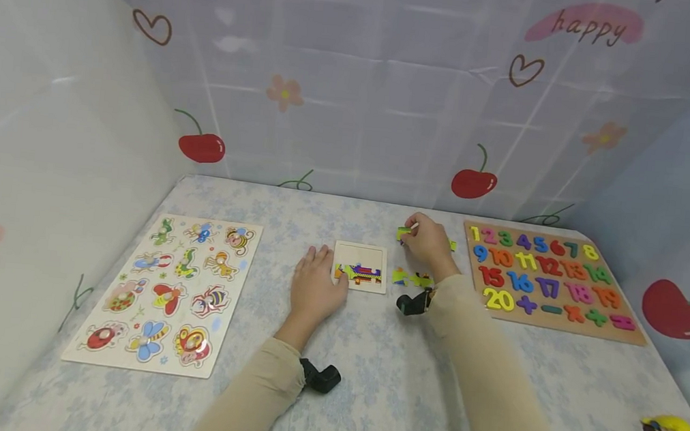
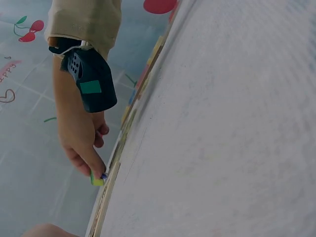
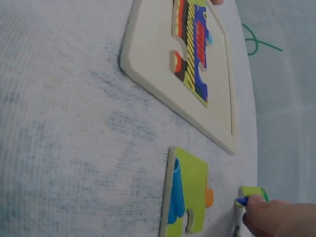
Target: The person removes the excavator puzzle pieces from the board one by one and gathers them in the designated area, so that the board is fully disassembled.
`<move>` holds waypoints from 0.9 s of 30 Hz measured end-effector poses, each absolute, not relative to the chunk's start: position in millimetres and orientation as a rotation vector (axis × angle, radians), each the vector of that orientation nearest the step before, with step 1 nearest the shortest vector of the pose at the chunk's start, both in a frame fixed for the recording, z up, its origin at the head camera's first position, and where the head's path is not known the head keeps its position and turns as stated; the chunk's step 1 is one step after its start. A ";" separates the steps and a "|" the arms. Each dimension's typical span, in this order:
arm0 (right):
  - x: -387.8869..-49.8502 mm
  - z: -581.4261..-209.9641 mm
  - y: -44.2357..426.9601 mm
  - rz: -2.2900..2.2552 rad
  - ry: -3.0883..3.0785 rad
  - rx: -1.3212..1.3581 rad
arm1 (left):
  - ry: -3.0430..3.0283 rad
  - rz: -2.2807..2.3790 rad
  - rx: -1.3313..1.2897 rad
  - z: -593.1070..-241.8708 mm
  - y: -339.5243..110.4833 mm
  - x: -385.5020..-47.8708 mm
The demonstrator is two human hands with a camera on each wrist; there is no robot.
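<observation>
Clearly, in the head view, saw the right hand (image 1: 431, 242) pinching a small green puzzle piece (image 1: 403, 234), well apart from the left hand (image 1: 317, 287), with that left hand resting, fingers straight, at the left edge of a wooden tray (image 1: 362, 250). Taking 12 o'clock as straight away from the person, placed the tray at 8 o'clock from the right hand and at 2 o'clock from the left hand, with the left hand the nearer. Could not make out the held piece's long axis. Found a joined strip (image 1: 360, 273) inside the tray's near half, long axis running from 9 to 3, with plain wood showing across the far half. Marked loose pieces (image 1: 402, 277) at 6 o'clock from the right hand, just beside the tray. Noted a number board (image 1: 554, 322) just past 3 o'clock from the right hand, bearing rows of coloured numerals and signs, and an insect board (image 1: 223, 229) near 9 o'clock from the left hand, set with bug shapes.

Then, in the left wrist view, saw the right hand hanging from 12 o'clock, thumb and fingers together on the piece, near the tray's edge. Could not tell contact between piece and tray.

Lastly, in the right wrist view, found the right hand at 4 o'clock, gripping the piece, with the tray toward 11 and a lime-green loose piece (image 3: 193, 182) near 9, apart from the tray.
</observation>
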State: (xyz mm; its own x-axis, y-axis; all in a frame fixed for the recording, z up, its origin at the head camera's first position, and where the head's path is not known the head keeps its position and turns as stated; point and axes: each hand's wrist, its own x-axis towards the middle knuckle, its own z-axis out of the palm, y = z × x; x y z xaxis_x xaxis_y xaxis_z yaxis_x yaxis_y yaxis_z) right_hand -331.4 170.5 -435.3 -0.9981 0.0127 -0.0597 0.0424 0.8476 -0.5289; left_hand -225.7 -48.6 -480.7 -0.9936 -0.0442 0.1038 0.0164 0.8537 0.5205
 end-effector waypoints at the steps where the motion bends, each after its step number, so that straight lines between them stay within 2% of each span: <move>1: -331.1 -435.6 170.0 -0.811 2.993 0.049 | -2.913 -0.822 0.020 -480.8 -48.4 -225.6; 13: -328.5 -436.9 161.0 -0.358 3.196 0.011 | -2.890 -0.823 -0.021 -481.8 -46.7 -226.6; 22: -307.5 -438.4 153.6 -0.573 3.125 -0.077 | -2.867 -0.862 -0.231 -481.9 -47.7 -224.0; 27: -290.9 -439.0 149.8 -0.635 3.103 -0.204 | -2.861 -0.870 -0.251 -481.8 -46.6 -223.1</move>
State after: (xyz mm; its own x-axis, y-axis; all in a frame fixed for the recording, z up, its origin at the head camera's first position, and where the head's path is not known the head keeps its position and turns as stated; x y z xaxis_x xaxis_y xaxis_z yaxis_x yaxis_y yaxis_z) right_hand -290.9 149.8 -439.0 -0.9912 -0.1192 0.0576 -0.1322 0.9118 -0.3887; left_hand -223.1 -46.6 -481.8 -0.9762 0.1177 0.1821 0.1992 0.8187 0.5385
